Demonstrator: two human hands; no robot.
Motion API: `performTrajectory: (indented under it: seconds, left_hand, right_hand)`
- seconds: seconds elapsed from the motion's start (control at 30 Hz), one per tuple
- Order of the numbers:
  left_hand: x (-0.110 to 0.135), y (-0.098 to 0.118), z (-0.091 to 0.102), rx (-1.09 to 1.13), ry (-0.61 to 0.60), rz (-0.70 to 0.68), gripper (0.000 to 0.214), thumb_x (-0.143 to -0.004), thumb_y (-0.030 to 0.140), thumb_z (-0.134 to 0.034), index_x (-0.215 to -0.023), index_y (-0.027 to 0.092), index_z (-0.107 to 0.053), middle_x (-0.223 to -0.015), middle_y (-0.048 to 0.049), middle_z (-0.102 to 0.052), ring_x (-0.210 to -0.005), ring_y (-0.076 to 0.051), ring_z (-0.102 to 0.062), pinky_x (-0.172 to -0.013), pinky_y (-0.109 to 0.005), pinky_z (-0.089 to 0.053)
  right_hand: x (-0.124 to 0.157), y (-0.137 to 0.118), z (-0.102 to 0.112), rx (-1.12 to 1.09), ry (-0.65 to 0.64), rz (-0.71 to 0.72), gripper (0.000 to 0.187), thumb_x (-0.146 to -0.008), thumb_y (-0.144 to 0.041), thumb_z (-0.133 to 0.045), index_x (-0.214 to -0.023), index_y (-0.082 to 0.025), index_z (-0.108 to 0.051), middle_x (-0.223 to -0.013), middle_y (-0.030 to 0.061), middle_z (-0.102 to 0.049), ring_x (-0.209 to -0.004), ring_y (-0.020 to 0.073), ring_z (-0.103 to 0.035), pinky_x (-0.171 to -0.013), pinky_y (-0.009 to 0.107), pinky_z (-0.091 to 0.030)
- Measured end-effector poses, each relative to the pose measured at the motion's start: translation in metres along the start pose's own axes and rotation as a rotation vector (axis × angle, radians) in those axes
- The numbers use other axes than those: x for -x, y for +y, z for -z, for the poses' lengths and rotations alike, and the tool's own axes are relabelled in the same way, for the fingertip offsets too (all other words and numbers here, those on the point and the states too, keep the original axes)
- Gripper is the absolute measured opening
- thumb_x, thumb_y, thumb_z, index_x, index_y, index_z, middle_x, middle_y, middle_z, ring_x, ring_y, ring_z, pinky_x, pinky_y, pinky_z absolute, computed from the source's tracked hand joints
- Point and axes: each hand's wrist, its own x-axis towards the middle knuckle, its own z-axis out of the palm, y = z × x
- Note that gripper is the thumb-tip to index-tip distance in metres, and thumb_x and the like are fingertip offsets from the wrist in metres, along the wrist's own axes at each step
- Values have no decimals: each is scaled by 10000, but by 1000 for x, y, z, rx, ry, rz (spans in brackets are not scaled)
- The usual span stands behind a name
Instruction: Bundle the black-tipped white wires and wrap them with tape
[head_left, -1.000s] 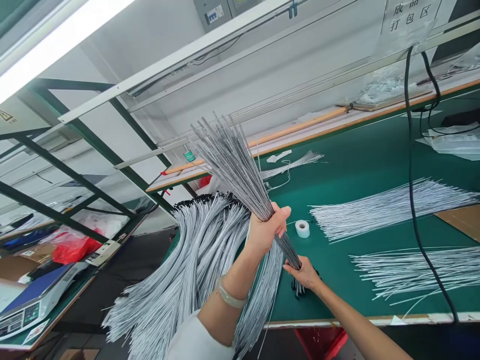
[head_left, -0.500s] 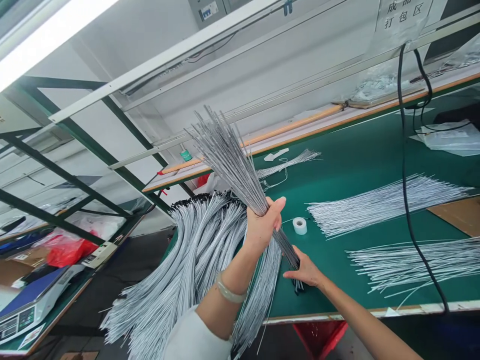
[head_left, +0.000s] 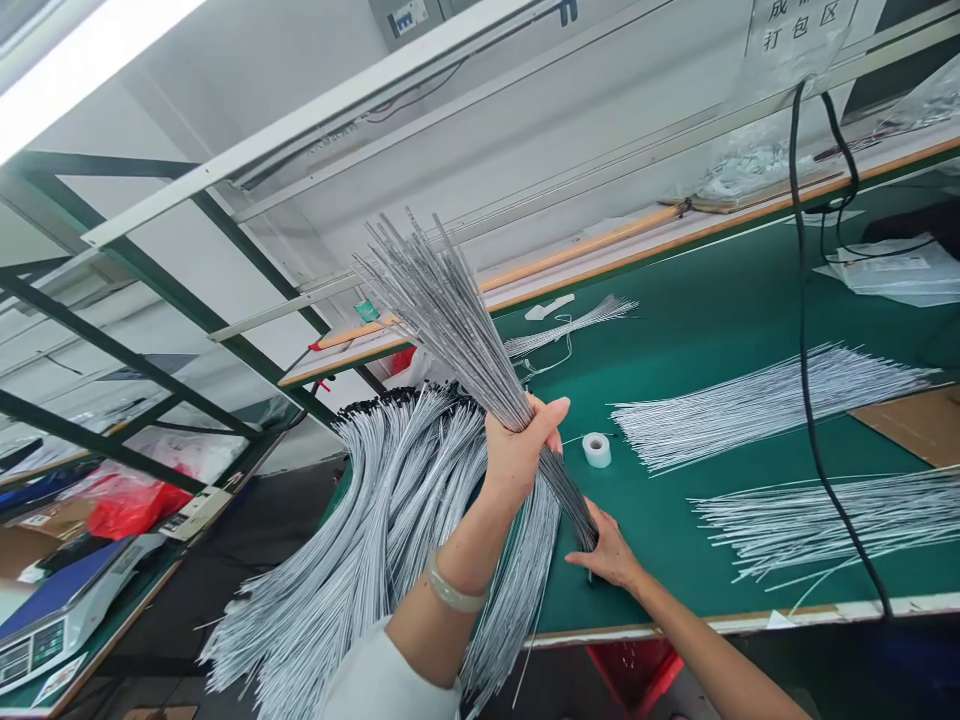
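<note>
A bundle of thin grey wires (head_left: 469,335) stands tilted over the bench, its loose ends fanning out at the upper left. My left hand (head_left: 517,450) is wrapped round the bundle at its middle. Lower down, my right hand (head_left: 609,548) closes on the bundle's bottom end, close to the green bench top (head_left: 656,365). Beside my left arm lies a big heap of similar grey wires (head_left: 390,500) with black ends, drooping over the bench's front edge. Right of my hands sits a white roll of tape (head_left: 597,450).
Two spread piles of wires (head_left: 765,405) lie to the right, with a cardboard sheet (head_left: 911,425) by them. A black cable (head_left: 806,350) hangs down in front. A small wire bunch (head_left: 577,328) lies behind the tape. At far left is a weighing scale (head_left: 67,610).
The bundle's lower end has dropped slightly, and the black tips seen under my right hand are now mostly hidden. Both hands keep their hold; the view has shifted a little.
</note>
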Motion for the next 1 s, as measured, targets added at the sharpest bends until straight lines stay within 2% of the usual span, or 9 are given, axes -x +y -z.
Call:
performTrajectory:
  seconds: [0.1, 0.17, 0.23, 0.43, 0.57, 0.67, 0.8, 0.9, 1.0]
  left_hand:
    - [1, 1, 1, -7, -37, 11, 224, -667, 221, -696, -529, 180, -523, -415, 70, -500, -416, -84, -505, -500, -249, -420]
    - [2, 3, 2, -22, -73, 37, 159, -644, 210, -712, -594, 179, -563, -472, 53, -548, -476, -110, -553, -530, -267, -453]
    - [2, 5, 3, -49, -100, 64, 144, -630, 218, -721, -648, 177, -584, -536, 33, -588, -537, -136, -590, -553, -285, -479]
    - [-1, 9, 2, -176, -158, 48, 139, -643, 254, -709, -637, 173, -597, -561, 16, -591, -617, -164, -617, -612, -303, -488]
    - [-4, 4, 0, -82, -184, 38, 234, -725, 298, -631, -547, 179, -537, -480, 39, -532, -581, -157, -622, -652, -318, -488]
    - [-6, -1, 0, 7, -160, 71, 212, -714, 297, -646, -583, 183, -524, -462, 56, -526, -487, -126, -582, -573, -291, -477]
    - [-8, -6, 0, 30, -123, 74, 208, -629, 247, -724, -751, 196, -564, -424, 85, -528, -386, -87, -483, -472, -248, -433]
    - [-8, -7, -1, 7, -60, 51, 218, -674, 294, -691, -607, 194, -509, -367, 102, -430, -330, -59, -396, -431, -231, -385]
    - [-8, -8, -3, 17, -30, 33, 416, -762, 370, -594, -464, 194, -364, -357, 97, -322, -304, -42, -322, -384, -225, -309]
  right_hand:
    - [-4, 1, -5, 0, 93, -7, 441, -597, -260, -620, -1031, -201, -569, -937, 59, -662, -892, 272, -599, -798, 424, -445]
    - [-4, 1, -5, 0, 107, -3, 194, -640, -265, -561, -820, -205, -604, -689, 16, -641, -682, 227, -598, -662, 365, -471]
    - [-3, 0, -4, -4, 113, 3, 86, -658, -263, -525, -695, -212, -584, -560, -6, -584, -559, 197, -556, -575, 330, -461]
    - [-1, -2, 0, -28, 137, 21, 121, -694, -269, -477, -652, -224, -582, -569, 14, -598, -557, 210, -567, -540, 320, -464]
    - [-1, -3, 0, -31, 136, 18, 126, -704, -299, -489, -662, -231, -586, -602, 19, -620, -588, 218, -585, -559, 324, -476]
    - [-1, -2, 0, -21, 134, 7, 102, -692, -312, -510, -658, -231, -562, -553, -3, -588, -532, 197, -557, -529, 315, -466]
    - [-1, -2, -1, -2, 134, -12, 62, -679, -292, -510, -696, -234, -526, -574, -22, -566, -527, 175, -536, -536, 304, -457]
    - [-1, -2, -3, 27, 134, -39, 56, -680, -283, -485, -649, -237, -483, -538, -25, -514, -518, 178, -519, -547, 318, -448]
    - [-2, -2, -5, 54, 116, -68, 94, -694, -300, -465, -632, -232, -484, -529, -10, -508, -547, 203, -541, -583, 353, -454]
